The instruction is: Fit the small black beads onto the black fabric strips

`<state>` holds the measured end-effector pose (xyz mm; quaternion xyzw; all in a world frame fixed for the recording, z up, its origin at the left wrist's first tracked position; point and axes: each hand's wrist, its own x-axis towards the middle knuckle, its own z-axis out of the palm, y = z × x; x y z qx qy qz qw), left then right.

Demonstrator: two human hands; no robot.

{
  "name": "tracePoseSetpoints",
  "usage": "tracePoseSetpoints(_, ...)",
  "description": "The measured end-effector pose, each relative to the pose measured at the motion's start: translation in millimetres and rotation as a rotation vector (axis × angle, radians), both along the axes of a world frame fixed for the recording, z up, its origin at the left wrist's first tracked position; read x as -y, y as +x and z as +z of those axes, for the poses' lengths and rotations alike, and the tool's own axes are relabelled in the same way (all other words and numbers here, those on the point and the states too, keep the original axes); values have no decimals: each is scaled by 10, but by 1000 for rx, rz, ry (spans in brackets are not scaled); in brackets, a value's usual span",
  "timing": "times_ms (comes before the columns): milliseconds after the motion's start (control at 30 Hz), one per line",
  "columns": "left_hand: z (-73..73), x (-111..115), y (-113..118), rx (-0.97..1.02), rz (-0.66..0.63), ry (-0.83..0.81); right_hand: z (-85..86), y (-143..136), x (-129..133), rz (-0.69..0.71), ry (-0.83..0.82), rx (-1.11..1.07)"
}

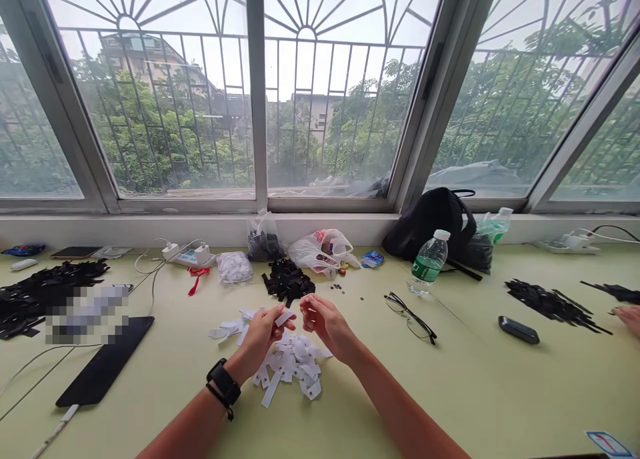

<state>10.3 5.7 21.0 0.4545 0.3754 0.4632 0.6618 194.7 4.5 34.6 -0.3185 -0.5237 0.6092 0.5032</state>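
Observation:
Pinched in my left hand (266, 333) is a small white strip (284, 317), held above the table. Close by on its right, my right hand (323, 322) has its fingers curled with the fingertips pressed together; whatever may be between them is too small to make out. White strips (295, 362) with small dark marks lie in a loose pile beneath both hands, and more stick out to the left. Just beyond my hands is a heap of black strips (289, 280). A few small dark pieces (337, 287) lie to the right of that heap.
Glasses (413, 317), a water bottle (429, 265) and a black bag (430, 225) are at the right. Plastic bags (323, 251) line the window ledge. A black tablet-like object (106, 362) with cables lies left. Another person's hand (629, 317) shows at the right edge.

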Motion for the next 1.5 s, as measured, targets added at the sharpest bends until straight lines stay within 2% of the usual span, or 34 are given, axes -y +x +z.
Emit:
tracePoseSetpoints(200,-3,14,-6,-31,-15,55,12,30,-15,46,-53,-96)
tracePoseSetpoints(400,-41,-18,11,-72,144,93,55,13,7,4,-47,-4)
tracePoseSetpoints(533,-45,-30,14,-74,165,83,22,10,-4,-2,-1,-7)
tracePoseSetpoints(600,-30,-23,14,-74,153,87,-16,4,-15,-42,54,58)
tracePoseSetpoints(833,-21,-4,56,-101,87,144,-131,-89,-8,-326,399,406)
tracePoseSetpoints(1100,2,69,78,-248,32,246,-132,-106,56,-378,562,704)
tracePoseSetpoints(1267,34,96,87,-425,23,389,-113,-37,50,-328,663,900)
tracePoseSetpoints(1333,55,84,38,-577,124,514,-115,30,12,-327,678,972)
tracePoseSetpoints(1433,110,29,-127,-943,361,677,-136,194,-77,-353,646,1150)
tracePoseSetpoints(1500,145,-28,-273,-1205,449,659,-151,317,-132,-366,598,1276)
